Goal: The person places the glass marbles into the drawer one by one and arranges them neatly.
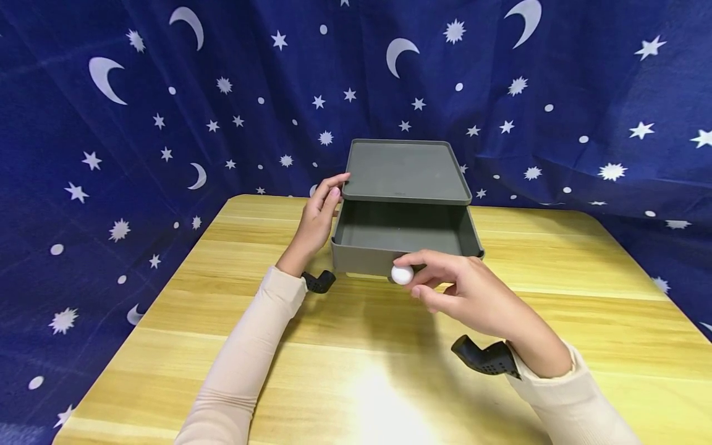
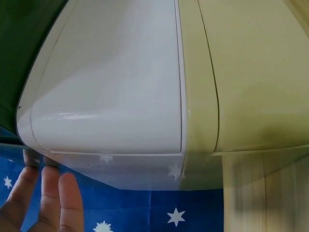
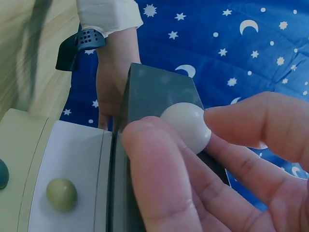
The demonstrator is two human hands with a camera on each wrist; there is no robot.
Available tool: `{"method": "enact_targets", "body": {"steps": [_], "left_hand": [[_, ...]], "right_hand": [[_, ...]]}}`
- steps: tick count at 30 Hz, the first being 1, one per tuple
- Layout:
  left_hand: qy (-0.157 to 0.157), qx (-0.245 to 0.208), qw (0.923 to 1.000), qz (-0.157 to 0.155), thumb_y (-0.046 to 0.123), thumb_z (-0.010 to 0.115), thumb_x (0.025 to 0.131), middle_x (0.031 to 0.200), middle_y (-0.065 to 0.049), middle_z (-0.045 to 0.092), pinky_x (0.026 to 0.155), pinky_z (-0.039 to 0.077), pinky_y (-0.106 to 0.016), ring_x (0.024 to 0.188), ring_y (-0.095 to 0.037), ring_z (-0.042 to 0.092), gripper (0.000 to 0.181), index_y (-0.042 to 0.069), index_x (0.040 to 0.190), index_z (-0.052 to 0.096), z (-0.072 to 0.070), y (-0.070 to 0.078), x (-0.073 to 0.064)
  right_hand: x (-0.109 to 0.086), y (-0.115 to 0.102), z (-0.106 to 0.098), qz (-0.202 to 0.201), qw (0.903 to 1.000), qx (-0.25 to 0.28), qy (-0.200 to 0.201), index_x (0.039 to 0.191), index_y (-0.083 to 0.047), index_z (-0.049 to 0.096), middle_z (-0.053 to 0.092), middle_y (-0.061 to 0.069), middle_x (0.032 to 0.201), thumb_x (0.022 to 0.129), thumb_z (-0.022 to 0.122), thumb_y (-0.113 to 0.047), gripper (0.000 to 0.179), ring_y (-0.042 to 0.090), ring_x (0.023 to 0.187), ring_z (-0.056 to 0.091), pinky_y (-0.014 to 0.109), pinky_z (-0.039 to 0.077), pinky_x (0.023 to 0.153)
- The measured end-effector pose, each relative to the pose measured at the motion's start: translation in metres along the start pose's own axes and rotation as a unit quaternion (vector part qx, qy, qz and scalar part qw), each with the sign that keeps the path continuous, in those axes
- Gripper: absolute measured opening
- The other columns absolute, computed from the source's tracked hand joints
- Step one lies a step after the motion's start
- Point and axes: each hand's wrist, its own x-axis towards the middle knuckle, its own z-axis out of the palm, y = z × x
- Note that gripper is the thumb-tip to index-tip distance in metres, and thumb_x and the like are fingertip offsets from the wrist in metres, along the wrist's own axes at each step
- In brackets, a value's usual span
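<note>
A small tabletop drawer cabinet has a flat grey top with a raised rim. Its grey top drawer stands pulled out, and no contents show in the visible part. My right hand pinches the round white knob on that drawer's front. With fairly straight fingers, my left hand touches the cabinet's left side near the top rim. In the left wrist view the fingers reach the side, fingertips partly hidden. Below the grey drawer are a white drawer and a pale yellow drawer.
The white drawer bears a yellowish-green knob, the yellow one a teal knob, cut off by the frame. The cabinet stands toward the back of a wooden table. A blue curtain with moons and stars hangs behind and at the sides.
</note>
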Motion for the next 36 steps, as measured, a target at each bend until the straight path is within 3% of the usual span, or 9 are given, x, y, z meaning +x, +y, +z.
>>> {"method": "enact_targets", "body": {"steps": [13,27,36], "left_hand": [[-0.006,-0.005,1.0000,-0.004,0.017,0.037,0.118,0.154,-0.018,0.055,0.090,0.050,-0.036,0.118,-0.028,0.057,0.044,0.001,0.154,0.053,0.005,-0.001,-0.002],[-0.003,-0.005,1.0000,-0.005,0.016,0.036,0.118,0.155,-0.019,0.055,0.091,0.050,-0.037,0.120,-0.035,0.059,0.043,0.000,0.154,0.052,0.003,-0.001,-0.002],[-0.001,-0.009,1.0000,-0.002,0.016,0.035,0.118,0.153,-0.020,0.056,0.089,0.050,-0.036,0.119,-0.033,0.060,0.043,-0.001,0.154,0.052,0.003,0.000,0.000]], "right_hand": [[0.005,0.011,-0.002,0.034,0.9975,0.060,0.015,0.135,-0.006,0.072,0.081,0.001,0.103,0.103,0.071,-0.001,0.033,0.012,0.088,0.076,0.036,0.063,0.069],[0.024,0.031,-0.009,0.040,0.9964,0.066,0.035,0.135,0.000,0.071,0.080,0.009,0.103,0.102,0.069,0.003,0.033,0.009,0.089,0.073,0.035,0.061,0.068],[0.037,0.043,-0.015,0.046,0.9942,0.087,0.044,0.136,0.005,0.068,0.078,0.024,0.107,0.104,0.065,0.004,0.033,0.021,0.093,0.076,0.033,0.063,0.071]]}}
